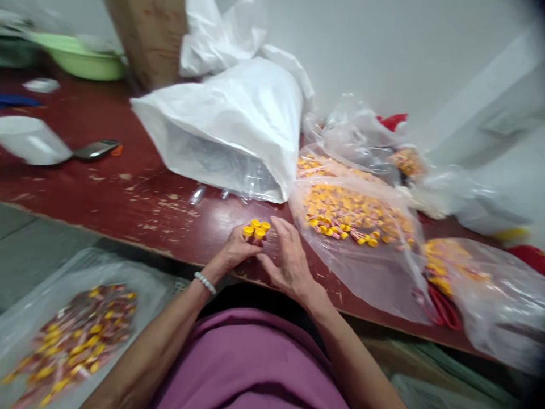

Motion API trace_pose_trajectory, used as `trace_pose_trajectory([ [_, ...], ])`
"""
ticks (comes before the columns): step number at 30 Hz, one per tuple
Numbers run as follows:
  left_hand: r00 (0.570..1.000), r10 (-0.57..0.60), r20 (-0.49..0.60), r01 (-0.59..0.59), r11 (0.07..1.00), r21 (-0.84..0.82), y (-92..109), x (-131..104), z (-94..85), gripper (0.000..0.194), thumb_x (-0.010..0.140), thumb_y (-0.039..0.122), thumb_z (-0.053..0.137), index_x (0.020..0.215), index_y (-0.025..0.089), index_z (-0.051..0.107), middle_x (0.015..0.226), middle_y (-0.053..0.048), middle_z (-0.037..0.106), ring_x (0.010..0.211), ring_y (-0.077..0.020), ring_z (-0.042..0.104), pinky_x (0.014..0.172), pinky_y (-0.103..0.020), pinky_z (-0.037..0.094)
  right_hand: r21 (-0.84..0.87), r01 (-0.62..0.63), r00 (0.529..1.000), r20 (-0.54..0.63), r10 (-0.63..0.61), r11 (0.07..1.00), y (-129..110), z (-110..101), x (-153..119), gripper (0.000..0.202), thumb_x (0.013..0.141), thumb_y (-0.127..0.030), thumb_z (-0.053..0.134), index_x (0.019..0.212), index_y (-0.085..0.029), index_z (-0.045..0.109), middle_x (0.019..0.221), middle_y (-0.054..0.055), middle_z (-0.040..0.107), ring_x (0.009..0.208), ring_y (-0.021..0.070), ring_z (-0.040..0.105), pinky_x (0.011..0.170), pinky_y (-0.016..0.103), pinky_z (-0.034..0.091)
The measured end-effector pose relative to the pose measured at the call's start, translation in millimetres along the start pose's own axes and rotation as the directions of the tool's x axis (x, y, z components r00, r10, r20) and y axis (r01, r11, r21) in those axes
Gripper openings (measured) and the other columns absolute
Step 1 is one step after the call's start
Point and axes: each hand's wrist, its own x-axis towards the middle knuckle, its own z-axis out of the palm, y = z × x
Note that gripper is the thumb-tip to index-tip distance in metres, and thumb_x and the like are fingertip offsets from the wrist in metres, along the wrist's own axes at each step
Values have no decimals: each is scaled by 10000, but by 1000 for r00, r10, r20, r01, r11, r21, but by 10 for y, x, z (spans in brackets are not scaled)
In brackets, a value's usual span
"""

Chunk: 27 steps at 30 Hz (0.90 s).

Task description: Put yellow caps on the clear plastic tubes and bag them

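A: How will those yellow-capped tubes (259,233) handle?

B: Light, I'd judge, and fairly stiff; the sides look smooth, so they may slide against one another; I'd take them round the bodies, just under the caps.

A: And the hands?

B: The left hand (235,248) has its fingers curled closed round the little bundle, caps up, over the near part of the worktop (183,227); the right hand (292,265) is just beside it, half open, thumb and fingers apart; it seems to hold nothing, though I cannot tell whether a fingertip touches the tubes.

A: What's farther off?

B: A clear bag (366,275) with many more yellow caps inside, over on the right; then clear plastic pieces (197,195) by the mouth of a white sack (255,108); that sack looks soft and floppy.
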Motion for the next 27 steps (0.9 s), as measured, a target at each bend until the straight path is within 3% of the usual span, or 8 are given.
trace_pose_trajectory([
  [4,995,-88,40,94,980,-175,-2,-184,51,262,492,60,629,743,124,587,628,37,534,560,-83,483,538,-209,406,-101,128,985,132,-114,987,13,148,-18,872,711,-395,691,1413,-142,238,1412,194,357,1278,333,363,1001,512,379],
  [10,998,-45,-51,20,910,-415,-61,-555,53,277,417,25,619,676,119,588,644,24,544,653,-113,514,590,-211,423,-69,402,911,126,-392,913,-194,377,-47,609,796,-299,618,1329,-121,383,1206,195,541,1100,314,503,910,469,449],
  [14,980,-119,-160,30,881,-471,-124,-840,-63,253,406,3,617,626,115,566,608,36,515,610,-94,487,546,-197,397,22,455,876,169,-452,890,-399,539,-49,601,778,-310,648,1310,-149,418,1131,156,591,980,286,551,837,425,485],
  [18,937,-247,-246,65,817,-573,-265,-1239,-353,254,445,16,639,675,113,592,658,14,577,569,-98,528,534,-218,441,166,391,853,303,-425,905,-512,661,-80,779,734,-404,684,1371,-122,336,1337,187,462,1165,308,483,923,443,463],
  [20,856,-371,-360,96,798,-594,-392,-1455,-662,307,477,45,674,768,124,620,729,-4,618,561,-114,568,553,-263,493,159,324,891,281,-358,932,-428,680,-84,774,747,-424,667,1379,-123,336,1409,198,377,1243,318,422,964,461,439],
  [22,615,-549,-566,105,768,-631,-558,-1661,-1057,316,497,51,692,794,131,621,768,-15,639,593,-127,601,595,-286,524,123,249,939,212,-270,961,-260,679,-82,621,797,-381,624,1334,-152,413,1373,181,428,1228,299,444,979,462,430],
  [23,530,-585,-614,113,766,-632,-651,-1757,-1261,267,541,55,685,784,132,606,774,-10,633,614,-119,605,624,-277,528,115,214,956,180,-232,970,-165,679,-83,527,821,-352,601,1293,-165,462,1322,167,483,1193,281,478,974,451,438],
  [27,293,-669,-683,207,742,-638,-988,-2094,-1880,153,780,158,618,923,107,595,877,-47,622,707,-122,601,677,-293,528,127,145,980,116,-160,981,119,721,-107,284,852,-305,560,1106,-184,593,1110,120,623,1016,238,588,882,414,494],
])
